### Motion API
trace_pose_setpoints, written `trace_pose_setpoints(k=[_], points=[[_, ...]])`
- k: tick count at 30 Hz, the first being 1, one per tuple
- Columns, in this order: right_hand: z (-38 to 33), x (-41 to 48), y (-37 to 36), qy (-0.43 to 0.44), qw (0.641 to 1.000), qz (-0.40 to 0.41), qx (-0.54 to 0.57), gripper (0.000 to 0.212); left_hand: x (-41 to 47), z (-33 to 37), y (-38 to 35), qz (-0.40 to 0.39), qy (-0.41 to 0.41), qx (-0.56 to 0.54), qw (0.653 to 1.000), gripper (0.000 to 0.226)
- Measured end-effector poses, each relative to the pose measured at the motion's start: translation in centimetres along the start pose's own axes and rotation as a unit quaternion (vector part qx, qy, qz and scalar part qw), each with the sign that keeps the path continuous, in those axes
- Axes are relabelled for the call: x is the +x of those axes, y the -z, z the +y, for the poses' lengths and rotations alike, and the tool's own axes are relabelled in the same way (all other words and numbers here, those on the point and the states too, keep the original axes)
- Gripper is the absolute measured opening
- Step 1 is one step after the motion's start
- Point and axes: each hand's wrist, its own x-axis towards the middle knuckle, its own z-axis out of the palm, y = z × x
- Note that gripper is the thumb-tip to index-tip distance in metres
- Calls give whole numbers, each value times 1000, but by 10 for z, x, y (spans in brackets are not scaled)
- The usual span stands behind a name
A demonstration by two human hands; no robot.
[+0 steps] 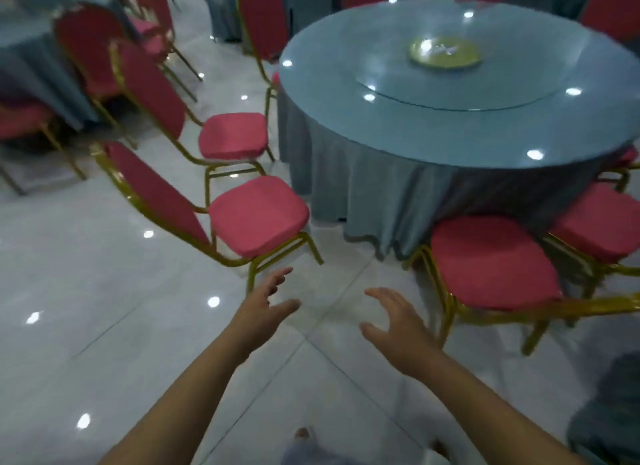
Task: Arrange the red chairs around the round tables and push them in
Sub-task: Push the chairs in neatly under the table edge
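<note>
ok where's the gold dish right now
The gold dish sits upper right in the head view, at the centre of the glass turntable on the blue round table.

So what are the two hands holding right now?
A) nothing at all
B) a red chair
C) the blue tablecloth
A: the left hand and the right hand both have their fingers spread above the floor and grip nothing.
</note>
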Motion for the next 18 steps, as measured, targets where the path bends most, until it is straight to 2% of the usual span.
trace_pose_setpoints(k=[4, 9, 14, 18], points=[[-86, 36, -53, 30, 999, -36, 15, 64, -18, -47, 102, 77, 22, -29, 996, 53], [-184, 98, -94, 104, 992, -76, 14, 68, -18, -66, 202, 149, 41, -42, 987, 57], [-278, 196, -126, 148, 985, -88, 14, 75, 23, -61, 291, 206, 33, -9, 978, 61], [-343, 280, -161, 180, 975, -108, 73, 72, 78, -54, 361, 218, 34, 41, 974, 63]])
